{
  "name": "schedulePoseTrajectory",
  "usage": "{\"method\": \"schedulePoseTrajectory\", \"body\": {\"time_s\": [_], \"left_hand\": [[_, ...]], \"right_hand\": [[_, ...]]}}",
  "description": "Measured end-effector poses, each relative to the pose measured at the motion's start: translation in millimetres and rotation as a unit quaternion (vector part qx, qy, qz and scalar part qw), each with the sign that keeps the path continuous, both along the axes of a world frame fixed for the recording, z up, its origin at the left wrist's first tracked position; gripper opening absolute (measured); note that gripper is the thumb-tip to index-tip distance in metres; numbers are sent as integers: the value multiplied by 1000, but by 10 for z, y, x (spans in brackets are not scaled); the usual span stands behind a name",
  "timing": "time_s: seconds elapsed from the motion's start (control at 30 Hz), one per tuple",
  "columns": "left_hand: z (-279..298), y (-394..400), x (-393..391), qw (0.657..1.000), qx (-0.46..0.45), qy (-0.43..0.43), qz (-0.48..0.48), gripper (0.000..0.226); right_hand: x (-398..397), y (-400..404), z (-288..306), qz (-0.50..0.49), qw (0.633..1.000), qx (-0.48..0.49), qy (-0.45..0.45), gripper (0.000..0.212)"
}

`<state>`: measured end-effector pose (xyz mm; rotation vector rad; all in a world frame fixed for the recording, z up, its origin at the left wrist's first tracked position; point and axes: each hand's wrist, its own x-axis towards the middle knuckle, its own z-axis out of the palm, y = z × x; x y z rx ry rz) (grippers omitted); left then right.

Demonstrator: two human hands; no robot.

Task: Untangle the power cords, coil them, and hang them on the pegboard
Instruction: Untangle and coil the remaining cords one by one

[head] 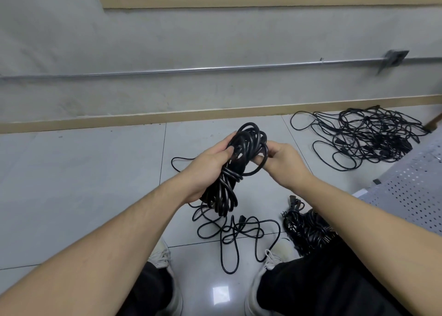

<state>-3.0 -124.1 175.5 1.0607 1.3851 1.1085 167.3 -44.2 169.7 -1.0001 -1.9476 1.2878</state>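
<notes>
Between the two hands hangs a half-made coil (241,162) of black cord. The left hand (208,169) grips it around the middle, fingers curled round the bunched loops and thumb pressed across them. The right hand (283,159) pinches a single strand at the coil's right edge between thumb and curled fingers.

Below the left fingers the coil's tail (235,232) drops to the floor (83,184) and lies in loose crossing loops with a plug among them. That is the likeliest trouble: if the right hand draws in more cord quickly, those loops could cinch into a knot or snag the plug, and a jerk might pull turns out of the left grip. The loops already held look uneven, so a slack thumb could let them spill.

Under the right forearm sits a dense bundle (303,227) of cords, close enough for the tail to catch on. Well beyond the right fingers, a tangled pile (368,133) lies by the wall, untouched. The pegboard (411,196) lies to the right of the right hand, with nothing hung on the part that shows.
</notes>
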Motion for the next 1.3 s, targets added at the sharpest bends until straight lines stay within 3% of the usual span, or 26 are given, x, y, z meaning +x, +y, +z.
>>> {"method": "schedulePoseTrajectory", "body": {"time_s": [0.17, 0.33, 0.47, 0.63, 0.8, 0.93, 1.03, 1.13, 1.3], "left_hand": [[-18, -54, -14, 999, 1, -30, 13, 40], [18, -50, 49, 997, 34, -44, 59, 35], [15, -37, 82, 997, 47, -29, 62, 36], [-31, 27, 153, 992, 53, -1, 117, 35], [-54, 57, 185, 986, 62, 43, 148, 36], [-27, 74, 179, 982, 64, 44, 170, 34], [-35, 77, 181, 981, 58, 50, 180, 32], [-71, 80, 193, 980, 56, 88, 167, 32], [-54, 58, 181, 979, 61, 150, 125, 40]], "right_hand": [[14, 21, -60, 10, 991, 104, -87, 42], [-41, 21, -95, -14, 973, 194, -121, 15], [-59, -47, -110, -59, 997, 57, 0, 32], [-76, -9, -23, -59, 995, -21, 78, 29], [-69, -13, -9, 10, 977, -124, 175, 16], [-33, -3, 18, 104, 946, -205, 230, 45], [-74, -73, 32, 127, 950, -195, 207, 47], [-167, -127, -19, 10, 987, -103, 123, 30], [-206, -108, 34, -63, 982, -105, 141, 6]]}}
